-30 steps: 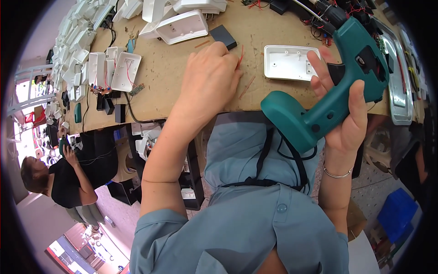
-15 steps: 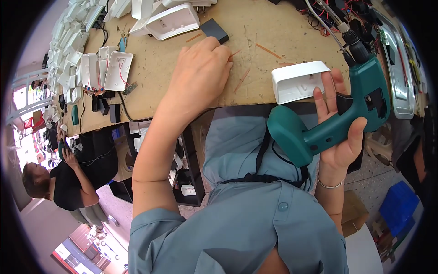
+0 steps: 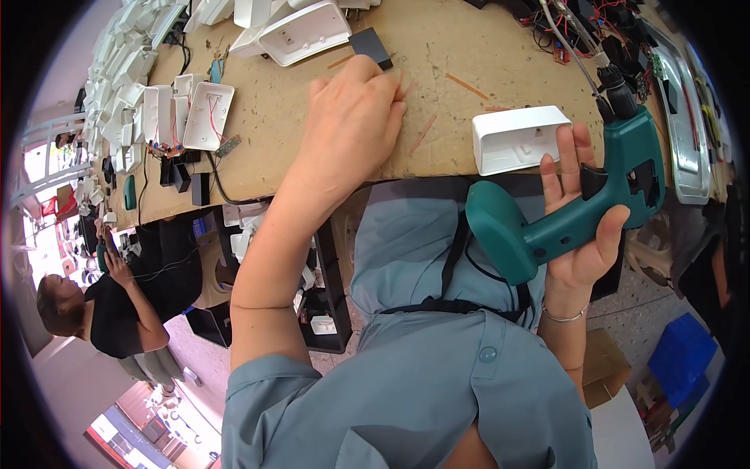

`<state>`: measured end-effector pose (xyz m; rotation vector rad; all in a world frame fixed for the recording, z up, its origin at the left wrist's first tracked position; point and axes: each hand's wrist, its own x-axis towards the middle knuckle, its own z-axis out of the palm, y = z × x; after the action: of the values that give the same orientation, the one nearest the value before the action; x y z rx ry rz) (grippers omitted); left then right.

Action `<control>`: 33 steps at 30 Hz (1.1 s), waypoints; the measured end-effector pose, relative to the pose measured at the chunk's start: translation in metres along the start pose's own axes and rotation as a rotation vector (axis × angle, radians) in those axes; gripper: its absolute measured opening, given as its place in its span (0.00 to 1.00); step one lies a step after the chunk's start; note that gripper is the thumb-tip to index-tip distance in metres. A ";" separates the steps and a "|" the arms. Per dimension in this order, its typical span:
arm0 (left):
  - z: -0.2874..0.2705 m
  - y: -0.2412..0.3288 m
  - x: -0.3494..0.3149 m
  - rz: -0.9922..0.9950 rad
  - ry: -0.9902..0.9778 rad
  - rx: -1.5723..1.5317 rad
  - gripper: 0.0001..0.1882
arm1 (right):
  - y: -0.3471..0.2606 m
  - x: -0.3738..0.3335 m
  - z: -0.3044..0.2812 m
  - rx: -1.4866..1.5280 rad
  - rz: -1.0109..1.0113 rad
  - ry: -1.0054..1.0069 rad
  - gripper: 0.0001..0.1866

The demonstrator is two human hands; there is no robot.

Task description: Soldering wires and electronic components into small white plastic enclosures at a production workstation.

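My left hand (image 3: 351,113) is closed above the table, its fingertips mostly hidden under the knuckles. A thin copper-coloured strip (image 3: 405,86), blurred, pokes out by its fingers. Just beyond the knuckles lies a black rectangular block (image 3: 370,48). My right hand (image 3: 582,211) holds a green pistol-shaped soldering gun (image 3: 558,234) across the palm, with the fingers stretched out behind it and the thumb along the near side. Its tip points away toward the far right. Close to the right fingertips, a white open plastic housing (image 3: 516,139) rests on its side at the table's front edge.
Other copper-coloured strips (image 3: 467,87) lie on the table (image 3: 437,39). White housings (image 3: 306,33) are piled at the far left, some with red wires (image 3: 209,117). A metal tray (image 3: 681,117) and tangled wiring stand at right. A co-worker (image 3: 125,305) sits at left.
The table and the things on it sit slightly further right and lower in view. My left hand has shifted a little, and the strip by its fingers has blurred. The right hand keeps its hold.
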<state>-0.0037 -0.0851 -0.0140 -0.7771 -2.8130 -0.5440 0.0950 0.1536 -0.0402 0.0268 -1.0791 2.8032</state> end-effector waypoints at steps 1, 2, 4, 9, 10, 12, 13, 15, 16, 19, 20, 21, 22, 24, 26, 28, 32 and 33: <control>0.001 -0.001 0.000 -0.002 0.001 0.001 0.06 | 0.000 0.000 0.000 0.000 0.002 -0.002 0.40; 0.002 -0.002 0.000 0.012 -0.013 0.022 0.06 | 0.001 0.001 0.001 0.005 0.007 -0.002 0.40; 0.006 -0.004 -0.001 0.028 -0.026 0.042 0.05 | 0.001 0.000 0.001 0.008 0.010 0.000 0.40; 0.009 -0.010 -0.005 0.188 0.089 -0.027 0.03 | 0.002 0.000 0.005 0.031 0.008 0.013 0.40; 0.008 -0.011 -0.007 0.190 0.087 -0.027 0.03 | 0.003 -0.001 0.006 0.032 0.007 0.015 0.40; 0.005 -0.010 -0.011 0.163 0.149 -0.173 0.04 | 0.006 -0.002 0.010 0.065 -0.021 0.052 0.41; 0.004 -0.007 -0.013 0.164 0.148 -0.175 0.04 | 0.008 -0.003 0.012 0.065 -0.022 0.055 0.41; -0.001 -0.001 -0.016 0.075 0.137 -0.273 0.08 | 0.012 -0.003 0.016 0.051 -0.057 0.074 0.42; -0.002 0.000 -0.017 0.073 0.136 -0.272 0.08 | 0.014 -0.002 0.018 0.051 -0.055 0.074 0.42; -0.003 0.006 -0.018 0.148 0.235 -0.357 0.09 | 0.019 0.002 0.023 0.039 -0.079 0.074 0.42; -0.004 0.010 -0.017 0.139 0.234 -0.407 0.07 | 0.020 0.003 0.025 0.048 -0.086 0.065 0.42; -0.005 0.015 -0.017 0.132 0.233 -0.458 0.06 | 0.021 0.004 0.027 0.056 -0.095 0.057 0.42; -0.004 0.019 -0.017 0.135 0.232 -0.460 0.06 | 0.022 0.004 0.028 0.054 -0.098 0.059 0.42; -0.003 0.025 -0.017 0.106 0.174 -0.533 0.06 | 0.026 0.002 0.028 0.093 -0.078 0.062 0.42; 0.000 0.028 -0.017 0.101 0.163 -0.568 0.06 | 0.029 0.000 0.026 0.098 -0.068 0.050 0.42; 0.002 0.033 -0.016 0.096 0.150 -0.606 0.07 | 0.030 -0.001 0.025 0.110 -0.070 0.076 0.42; 0.007 0.039 -0.015 0.178 0.211 -0.535 0.08 | 0.030 -0.004 0.024 0.135 -0.054 0.080 0.41; 0.008 0.040 -0.016 0.184 0.235 -0.519 0.08 | 0.029 -0.004 0.023 0.089 -0.038 0.072 0.42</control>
<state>0.0302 -0.0572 -0.0133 -0.9683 -2.3721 -1.2643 0.0944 0.1163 -0.0429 -0.0441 -0.9277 2.7931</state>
